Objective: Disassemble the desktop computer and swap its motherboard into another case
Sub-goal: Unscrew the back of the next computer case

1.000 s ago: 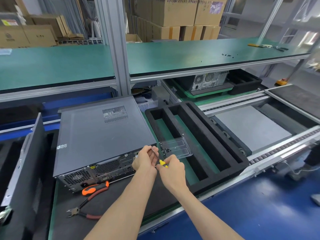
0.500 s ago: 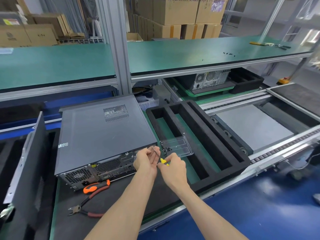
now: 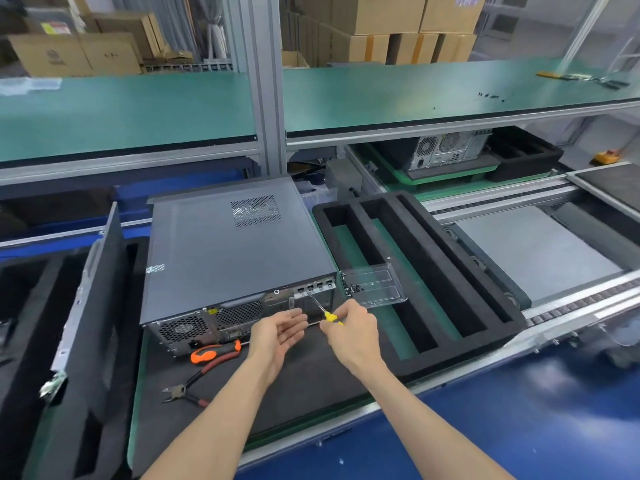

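Black mat over a green pallet at the bench's near edge. On the mat: grey computer case toward the back, orange-handled screwdriver just beside its near face, red-handled cutters nearer the front left corner. Black foam tray along the right edge.

Right hand holds a yellow screwdriver against the computer case; left hand lies open.
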The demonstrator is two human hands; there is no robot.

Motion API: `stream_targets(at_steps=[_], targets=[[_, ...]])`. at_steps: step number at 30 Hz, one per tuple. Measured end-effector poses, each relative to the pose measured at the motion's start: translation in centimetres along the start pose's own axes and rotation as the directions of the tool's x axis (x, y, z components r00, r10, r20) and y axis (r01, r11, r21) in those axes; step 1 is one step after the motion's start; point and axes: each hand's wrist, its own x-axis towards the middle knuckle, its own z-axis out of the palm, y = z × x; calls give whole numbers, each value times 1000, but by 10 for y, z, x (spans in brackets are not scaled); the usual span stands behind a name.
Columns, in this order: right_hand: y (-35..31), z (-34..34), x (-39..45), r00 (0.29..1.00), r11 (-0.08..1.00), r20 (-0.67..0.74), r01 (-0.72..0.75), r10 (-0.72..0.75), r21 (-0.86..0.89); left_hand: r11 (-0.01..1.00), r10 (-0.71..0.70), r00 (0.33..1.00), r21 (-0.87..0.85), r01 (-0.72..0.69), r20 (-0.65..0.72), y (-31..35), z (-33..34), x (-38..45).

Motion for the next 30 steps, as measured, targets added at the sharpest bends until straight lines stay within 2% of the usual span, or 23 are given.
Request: stream_targets(at_steps=[7,11,16,26,30], targets=[[-20,24,-15,991,996,120,51,-59,69,976,145,987,-171,-132,63,23,-27,-14],[-39,49,-25,980,994,185,63,-79,88,966,220,975,-137,-220,-16,32,-43,-21],[-54,68,-36,969,993,226,83,-100,84,969,238,970,-66,-240,-42,44,-62,-26],[-76,97,-68,911,986,397,54,-114,160,950,266,953,-130,-284,-142,58,-96,-43],[-88,108,-81,890,978,438,44,-130,203,950,278,946,-102,-297,-169,64,-108,-45]])
